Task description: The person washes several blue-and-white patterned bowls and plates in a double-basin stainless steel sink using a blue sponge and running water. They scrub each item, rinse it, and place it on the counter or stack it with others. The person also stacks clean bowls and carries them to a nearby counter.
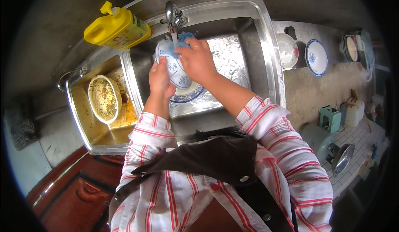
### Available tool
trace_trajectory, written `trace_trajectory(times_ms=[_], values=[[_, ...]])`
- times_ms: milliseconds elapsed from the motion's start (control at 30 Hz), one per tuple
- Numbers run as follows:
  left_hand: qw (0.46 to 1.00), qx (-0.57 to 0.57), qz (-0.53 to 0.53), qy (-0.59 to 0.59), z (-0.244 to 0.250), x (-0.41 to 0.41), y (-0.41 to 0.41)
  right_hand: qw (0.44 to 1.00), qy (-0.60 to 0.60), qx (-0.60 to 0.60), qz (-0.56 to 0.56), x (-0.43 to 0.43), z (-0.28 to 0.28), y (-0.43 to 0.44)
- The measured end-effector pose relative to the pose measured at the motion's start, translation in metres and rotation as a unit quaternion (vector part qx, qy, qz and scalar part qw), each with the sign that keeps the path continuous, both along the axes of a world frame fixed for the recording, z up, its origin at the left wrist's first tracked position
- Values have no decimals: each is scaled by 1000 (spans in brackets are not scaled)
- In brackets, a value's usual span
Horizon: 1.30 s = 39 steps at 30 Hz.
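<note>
My left hand [160,77] grips the near left rim of a white dish with blue patterns [179,71], which is tilted under the tap. My right hand [198,60] presses a blue scrubbing cloth [186,38] against the dish's far right side. Water runs from the chrome faucet [171,18] onto the cloth and dish. Below them, another plate with a blue patterned rim [194,95] lies in the large stainless steel sink basin [260,65], partly covered by the dish and my hands. Water ripples brightly on the basin floor.
A yellow pump bottle [117,28] stands at the sink's back left. The small left basin [81,116] holds a cream strainer basket [104,99] with food scraps. Bowls [316,57] sit on the right counter. A gas cylinder [316,141] and green stool [329,119] are on the floor.
</note>
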<state>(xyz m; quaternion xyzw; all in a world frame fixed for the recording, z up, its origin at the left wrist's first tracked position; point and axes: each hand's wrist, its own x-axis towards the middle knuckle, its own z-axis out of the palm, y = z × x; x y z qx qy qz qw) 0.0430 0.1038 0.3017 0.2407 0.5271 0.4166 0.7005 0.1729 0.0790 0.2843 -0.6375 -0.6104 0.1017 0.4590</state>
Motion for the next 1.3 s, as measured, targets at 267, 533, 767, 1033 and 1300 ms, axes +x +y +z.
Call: trace_trajectory(times_ms=[267, 533, 767, 1033, 1300], values=[[985, -16, 130, -108, -29, -13, 7, 993, -1, -47, 110, -13, -22, -62], [988, -41, 71, -130, -27, -3, -26, 995, 89, -14, 51, -24, -3, -34], [977, -71, 105, -172, -16, -16, -29, 990, 132, -37, 19, -9, -21, -39], [986, -52, 22, -159, -8, -43, -46, 914, 355, -187, -54, 29, -45, 3], [977, 1, -204, 59, 2, -36, -30, 961, 179, -150, 145, 6, -17, 35]])
